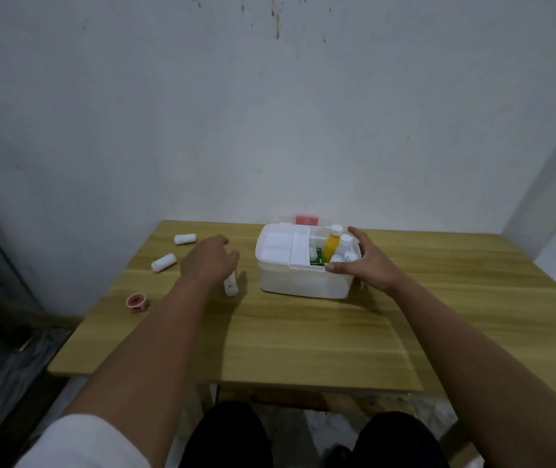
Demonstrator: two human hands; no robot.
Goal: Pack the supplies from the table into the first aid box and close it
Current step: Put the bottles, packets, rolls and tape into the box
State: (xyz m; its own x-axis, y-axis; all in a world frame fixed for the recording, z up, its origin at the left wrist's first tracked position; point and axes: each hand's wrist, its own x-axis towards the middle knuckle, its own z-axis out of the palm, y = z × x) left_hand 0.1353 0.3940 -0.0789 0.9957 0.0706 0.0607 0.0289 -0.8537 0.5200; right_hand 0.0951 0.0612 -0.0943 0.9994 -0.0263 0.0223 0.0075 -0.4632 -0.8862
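The white first aid box (pixel 300 282) stands open near the table's far edge, with a white inner tray (pixel 283 248) on its left side. A yellow bottle (pixel 332 247), white bottles and a green pack fill its right side. My right hand (pixel 368 261) rests on the box's right rim, thumb on the front edge, fingers spread. My left hand (pixel 210 260) hovers with loose fingers just above a white bandage roll (pixel 231 283) left of the box. Two more white rolls (pixel 163 262) (pixel 185 238) lie further left. A small red tape roll (pixel 136 303) sits by the table's left edge.
The wooden table (pixel 303 346) reaches right up to a white wall. A red item (pixel 307 219), maybe part of the lid, shows behind the box. The table's left edge drops off to a dark floor. My knees sit below the near edge.
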